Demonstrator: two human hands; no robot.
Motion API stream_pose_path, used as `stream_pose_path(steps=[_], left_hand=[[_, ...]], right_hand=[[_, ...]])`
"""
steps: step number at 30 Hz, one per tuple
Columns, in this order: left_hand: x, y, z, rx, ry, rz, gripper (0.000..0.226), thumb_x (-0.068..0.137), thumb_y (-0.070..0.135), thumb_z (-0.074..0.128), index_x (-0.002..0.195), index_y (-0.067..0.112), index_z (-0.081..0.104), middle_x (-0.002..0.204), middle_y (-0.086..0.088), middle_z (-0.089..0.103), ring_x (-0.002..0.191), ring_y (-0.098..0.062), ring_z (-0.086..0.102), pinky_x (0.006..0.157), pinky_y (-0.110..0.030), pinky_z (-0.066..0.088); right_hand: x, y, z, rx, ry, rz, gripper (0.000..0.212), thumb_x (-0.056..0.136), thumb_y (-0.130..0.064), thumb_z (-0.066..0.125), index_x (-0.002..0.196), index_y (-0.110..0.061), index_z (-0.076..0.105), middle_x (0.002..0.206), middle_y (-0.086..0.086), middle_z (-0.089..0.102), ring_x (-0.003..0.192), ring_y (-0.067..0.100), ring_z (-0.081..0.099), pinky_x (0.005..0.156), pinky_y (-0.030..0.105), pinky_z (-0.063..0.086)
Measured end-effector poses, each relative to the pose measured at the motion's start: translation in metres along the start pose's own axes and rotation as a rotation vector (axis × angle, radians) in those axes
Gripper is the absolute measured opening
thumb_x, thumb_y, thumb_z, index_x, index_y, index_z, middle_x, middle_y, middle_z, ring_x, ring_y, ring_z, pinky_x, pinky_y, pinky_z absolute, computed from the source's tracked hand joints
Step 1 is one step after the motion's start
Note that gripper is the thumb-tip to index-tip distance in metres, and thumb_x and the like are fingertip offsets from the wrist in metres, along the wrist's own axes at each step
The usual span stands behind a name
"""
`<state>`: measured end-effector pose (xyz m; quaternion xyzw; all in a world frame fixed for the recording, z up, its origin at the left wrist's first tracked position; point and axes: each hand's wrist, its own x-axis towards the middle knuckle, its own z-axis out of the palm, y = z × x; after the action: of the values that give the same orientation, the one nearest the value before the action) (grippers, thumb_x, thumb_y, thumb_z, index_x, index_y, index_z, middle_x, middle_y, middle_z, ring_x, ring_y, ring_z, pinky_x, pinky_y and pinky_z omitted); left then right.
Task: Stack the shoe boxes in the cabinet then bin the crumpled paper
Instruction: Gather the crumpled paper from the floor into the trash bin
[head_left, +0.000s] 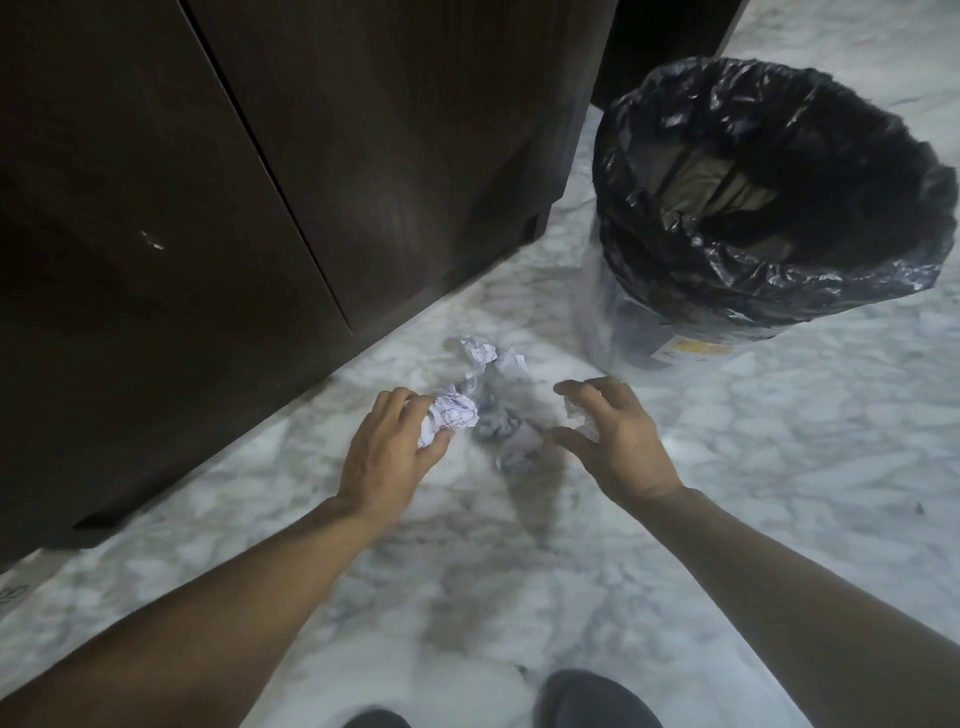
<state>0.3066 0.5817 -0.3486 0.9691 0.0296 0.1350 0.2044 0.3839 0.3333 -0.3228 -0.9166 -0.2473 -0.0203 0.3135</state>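
Several crumpled white paper balls lie on the marble floor in front of the dark cabinet (218, 171), whose doors are closed. My left hand (387, 452) grips one paper ball (449, 415) with curled fingers. My right hand (613, 436) curls round another paper ball (576, 415), which shows only between finger and thumb. More crumpled paper (491, 358) lies just beyond and between the hands. A bin (769, 197) lined with a black bag stands to the right, its mouth open. No shoe boxes are in sight.
The cabinet's corner (540, 223) juts out close to the bin's left side. Marble floor (779, 441) spreads to the right and toward me. A dark shoe (597, 701) shows at the bottom edge. A cardboard edge (21, 587) peeks in at lower left.
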Motion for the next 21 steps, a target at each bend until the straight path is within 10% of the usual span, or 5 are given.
stream_pose_path(steps=[12, 21], left_hand=[[0.164, 0.156, -0.106, -0.256, 0.368, 0.290, 0.034, 0.085, 0.032, 0.057, 0.091, -0.001, 0.060, 0.092, -0.018, 0.057, 0.089, -0.035, 0.053, 0.072, -0.038, 0.042], [0.237, 0.237, -0.069, -0.157, -0.084, 0.176, 0.052, 0.087, 0.043, 0.063, 0.128, 0.014, 0.050, 0.132, -0.011, 0.043, 0.127, -0.030, 0.032, 0.102, -0.047, 0.037]], right_hand=[[0.083, -0.070, -0.166, 0.127, 0.669, -0.018, 0.038, 0.084, -0.030, 0.072, 0.119, -0.016, 0.063, 0.106, -0.001, 0.059, 0.091, 0.002, 0.051, 0.077, 0.007, 0.037], [0.121, -0.001, -0.211, 0.108, 0.481, 0.446, 0.052, 0.095, -0.049, 0.045, 0.135, -0.017, 0.041, 0.127, 0.013, 0.059, 0.113, 0.032, 0.056, 0.087, 0.033, 0.040]])
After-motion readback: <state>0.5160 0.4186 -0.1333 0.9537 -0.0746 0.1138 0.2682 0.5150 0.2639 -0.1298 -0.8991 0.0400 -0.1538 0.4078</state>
